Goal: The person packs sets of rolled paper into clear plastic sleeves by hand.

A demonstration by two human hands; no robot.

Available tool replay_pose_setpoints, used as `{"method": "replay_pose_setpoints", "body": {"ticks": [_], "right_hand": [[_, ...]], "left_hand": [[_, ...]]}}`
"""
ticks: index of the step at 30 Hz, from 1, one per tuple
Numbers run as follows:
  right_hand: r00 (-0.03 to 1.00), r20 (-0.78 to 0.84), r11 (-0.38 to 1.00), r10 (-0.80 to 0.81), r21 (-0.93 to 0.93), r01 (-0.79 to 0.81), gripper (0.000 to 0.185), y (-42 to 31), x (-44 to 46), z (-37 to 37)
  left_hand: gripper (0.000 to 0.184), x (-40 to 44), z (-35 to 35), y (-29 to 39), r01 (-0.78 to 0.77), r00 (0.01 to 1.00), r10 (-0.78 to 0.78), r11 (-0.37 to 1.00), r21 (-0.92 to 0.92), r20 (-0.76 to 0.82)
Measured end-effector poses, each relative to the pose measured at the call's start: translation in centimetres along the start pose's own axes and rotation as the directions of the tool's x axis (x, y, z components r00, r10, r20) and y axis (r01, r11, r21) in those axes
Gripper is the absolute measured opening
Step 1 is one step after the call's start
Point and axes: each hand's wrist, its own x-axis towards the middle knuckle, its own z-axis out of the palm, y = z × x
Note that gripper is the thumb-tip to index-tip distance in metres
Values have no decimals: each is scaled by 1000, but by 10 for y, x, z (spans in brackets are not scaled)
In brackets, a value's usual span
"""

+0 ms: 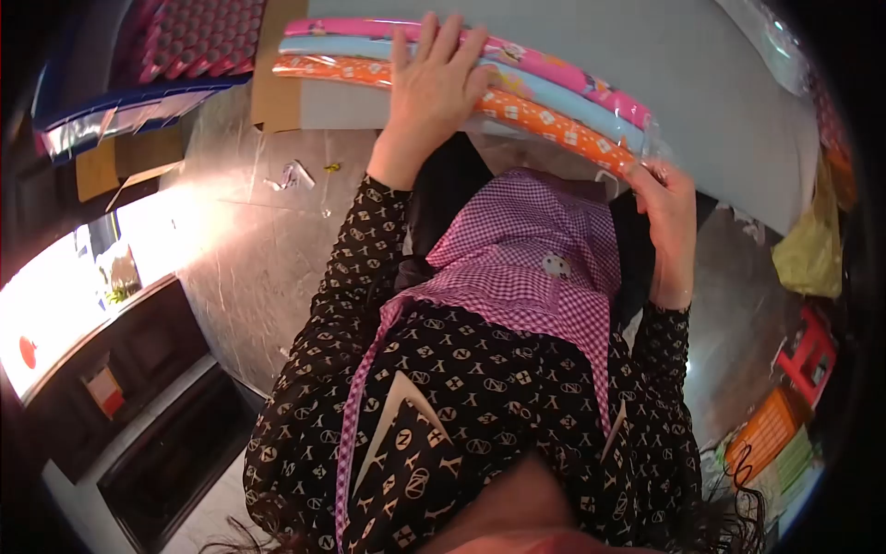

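Observation:
Three rolls of patterned wrapping paper, one pink (544,60), one light blue (572,98) and one orange (554,126), lie side by side in a clear plastic sleeve (653,138). Over their left half my left hand (434,83) rests flat, fingers spread, holding nothing. At the right end, my right hand (666,196) is closed in a pinch on the sleeve's loose plastic, just beyond the orange roll. Its fingertips are partly hidden. The rolls lie along the near edge of a grey work surface (729,111).
A blue crate (152,97) with many pink rolls (198,42) stands at the upper left. Scraps of plastic (293,174) lie on the floor. On the right are a yellow bag (810,249), a red stool (812,355) and an orange basket (766,429).

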Motion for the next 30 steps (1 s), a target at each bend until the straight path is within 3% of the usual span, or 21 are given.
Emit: {"method": "replay_pose_setpoints", "body": {"ticks": [2,14,24,26,30], "right_hand": [[1000,-19,996,24,83,-22,16,2,1,3],[996,-80,949,35,314,-8,15,9,4,12],[993,-67,946,96,316,-70,16,6,7,13],[991,-82,942,104,326,-72,17,7,7,14],[995,-71,952,67,303,-43,18,11,7,10]], "left_hand": [[44,0,0,0,-2,1000,0,995,-104,-18],[54,0,4,2,-2,999,1,1000,-7,-41],[55,0,7,2,-32,992,33,999,10,-120],[55,-2,5,3,11,999,-11,1000,-8,-41],[56,-1,5,3,11,999,-11,1000,-7,-41]]}}
